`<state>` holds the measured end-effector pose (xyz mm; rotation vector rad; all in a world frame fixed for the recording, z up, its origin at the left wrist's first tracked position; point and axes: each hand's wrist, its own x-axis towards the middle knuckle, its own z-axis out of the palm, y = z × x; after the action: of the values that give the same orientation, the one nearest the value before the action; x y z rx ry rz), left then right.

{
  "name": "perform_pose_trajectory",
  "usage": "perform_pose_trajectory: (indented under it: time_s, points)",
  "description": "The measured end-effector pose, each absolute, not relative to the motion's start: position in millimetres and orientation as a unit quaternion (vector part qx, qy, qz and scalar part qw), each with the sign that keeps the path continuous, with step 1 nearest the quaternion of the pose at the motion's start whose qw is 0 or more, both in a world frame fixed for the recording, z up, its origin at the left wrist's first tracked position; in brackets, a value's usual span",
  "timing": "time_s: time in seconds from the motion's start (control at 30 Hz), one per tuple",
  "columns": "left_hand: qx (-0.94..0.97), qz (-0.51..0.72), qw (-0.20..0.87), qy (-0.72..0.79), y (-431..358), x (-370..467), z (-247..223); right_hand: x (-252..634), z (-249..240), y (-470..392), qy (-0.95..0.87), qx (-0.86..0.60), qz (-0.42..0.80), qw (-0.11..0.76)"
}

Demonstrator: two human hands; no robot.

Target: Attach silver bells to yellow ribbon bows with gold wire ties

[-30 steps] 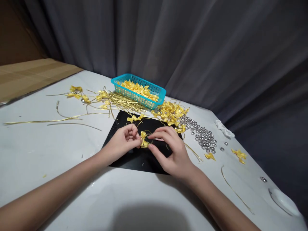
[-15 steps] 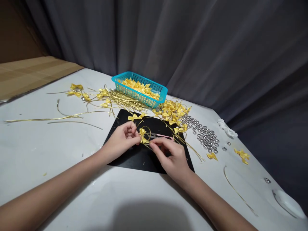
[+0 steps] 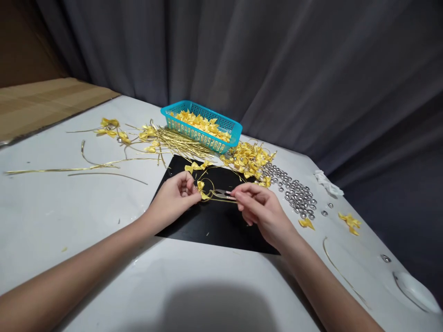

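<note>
Pinched in the fingertips of my left hand (image 3: pixel 180 191) is a yellow ribbon bow (image 3: pixel 201 185) on a looped gold cord (image 3: pixel 223 200). The cord runs nearly straight rightward to my right hand (image 3: pixel 259 207), whose thumb and fingers are closed at its far part. Small scissors (image 3: pixel 220 193) show their blades between the hands, pointing left. My right fingers cover their handles, so I cannot tell whether they touch them. Both hands are above a black mat (image 3: pixel 211 226). More yellow bows (image 3: pixel 195 167) lie at the mat's far edge.
Behind the mat stands a blue basket (image 3: pixel 235 133) of yellow bows, with a bundle of gold cords (image 3: pixel 180 145) before it. A heap of corded bows (image 3: pixel 249 157) and silver beads (image 3: pixel 299 198) lie right. Loose cords (image 3: pixel 62 170) lie left. A grey curtain (image 3: pixel 294 69) hangs behind.
My right hand has moved right, away from the left, drawing the cord out straighter. It now covers the scissors' pink handles. My left hand stays nearly in place with the bow.
</note>
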<state>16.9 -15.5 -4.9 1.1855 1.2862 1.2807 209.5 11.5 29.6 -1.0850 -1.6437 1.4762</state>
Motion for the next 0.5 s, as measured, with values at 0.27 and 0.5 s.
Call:
perform_pose_trajectory:
  time_s: [0.27,0.5]
  points:
    - [0.494,0.516,0.462,0.526,-16.5,17.2,-4.0,215.8,17.4,23.9,-0.706,-0.493,0.339,0.378]
    - [0.526,0.497,0.464,0.511,-19.9,19.9,-6.6,206.1,15.8,8.9,-0.803,-0.398,0.330,0.294]
